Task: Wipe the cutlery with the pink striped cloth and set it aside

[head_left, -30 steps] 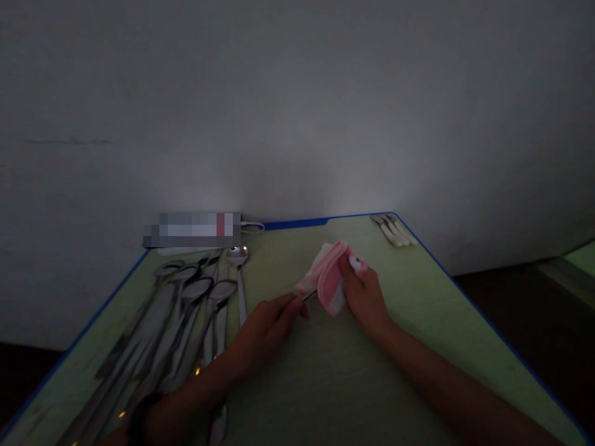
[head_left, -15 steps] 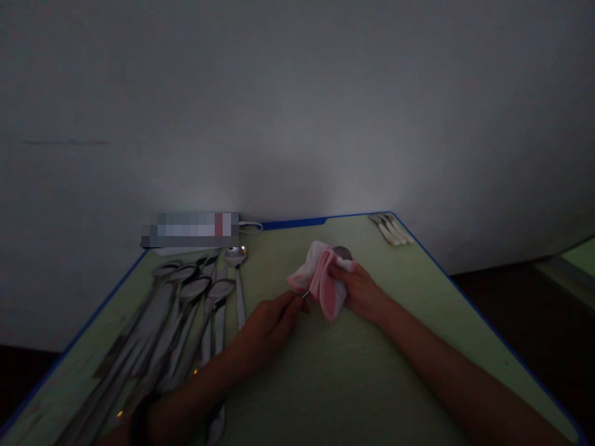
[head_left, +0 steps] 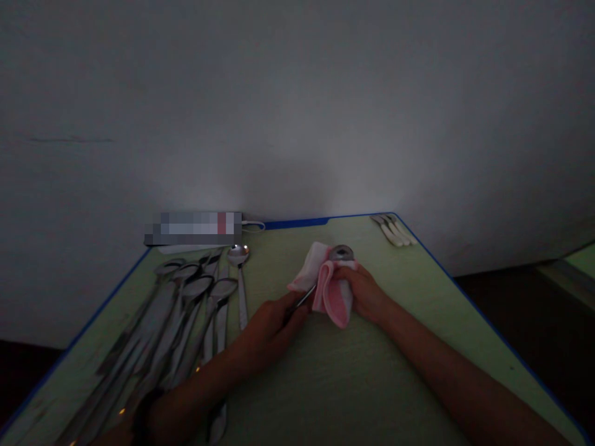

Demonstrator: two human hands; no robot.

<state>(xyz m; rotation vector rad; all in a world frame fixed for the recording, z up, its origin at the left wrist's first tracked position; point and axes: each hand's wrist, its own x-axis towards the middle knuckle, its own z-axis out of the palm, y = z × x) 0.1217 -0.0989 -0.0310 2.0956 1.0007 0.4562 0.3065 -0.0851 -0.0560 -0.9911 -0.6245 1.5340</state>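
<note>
Over the middle of the table, my left hand (head_left: 276,325) is closed around the thin metal handle of a spoon (head_left: 341,253). The spoon's round, shiny bowl shows above a pink and white cloth (head_left: 335,297). My right hand (head_left: 365,291) grips this cloth, which is folded around the spoon just below the bowl. Part of the handle is hidden inside the folds. To the left of my left hand lies a single spoon (head_left: 238,254), bowl toward the wall. Beside it spreads a pile of metal cutlery (head_left: 176,322), mostly spoons; my left forearm passes over its near end.
Several forks with pale handles (head_left: 393,232) lie at the far right corner of the green table (head_left: 334,390). A blurred-out box-like object (head_left: 199,228) with a white cable (head_left: 255,225) stands at the back left. The wall (head_left: 297,111) rises behind the table.
More of the spoon's bowl and handle now shows outside the cloth. The cloth's lower fold has shifted slightly right and down. Both hands keep their grip.
</note>
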